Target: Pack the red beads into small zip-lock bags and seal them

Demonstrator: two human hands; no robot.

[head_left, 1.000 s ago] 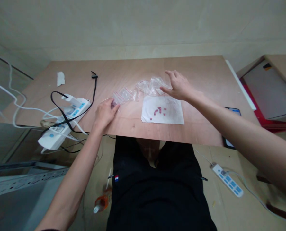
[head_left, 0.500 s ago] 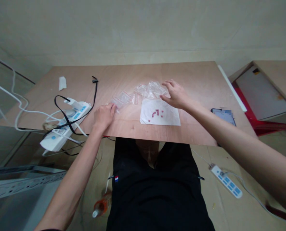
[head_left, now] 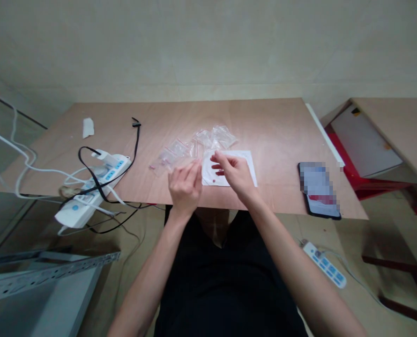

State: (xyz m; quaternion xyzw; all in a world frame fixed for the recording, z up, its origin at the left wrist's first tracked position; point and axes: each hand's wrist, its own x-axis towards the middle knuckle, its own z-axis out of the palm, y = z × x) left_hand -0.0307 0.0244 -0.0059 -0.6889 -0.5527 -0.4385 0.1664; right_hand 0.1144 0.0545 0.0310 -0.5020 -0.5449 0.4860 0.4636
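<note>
My left hand [head_left: 185,188] is by the left edge of a white paper sheet [head_left: 249,161], its fingers curled together; whatever they hold, if anything, is hidden. Over the sheet hovers my right hand [head_left: 237,174], thumb and fingers apart, with nothing plainly between them. A small reddish piece [head_left: 214,181] shows on the paper below the right fingers; the hand covers much of the sheet. Clear plastic zip bags [head_left: 219,137] lie in a loose pile behind the paper. Further left, a clear bag [head_left: 161,161] has pinkish bits at its left end.
At the left stands a white power strip [head_left: 106,180] with tangled cables. A black cable end [head_left: 136,123] and a white scrap [head_left: 88,128] lie behind it. A phone [head_left: 319,189] rests on the right. Another power strip [head_left: 324,264] is on the floor.
My left hand has moved right, from the bags to the paper's left edge. My right hand has come down and left from the bag pile to over the paper. The view has shifted slightly.
</note>
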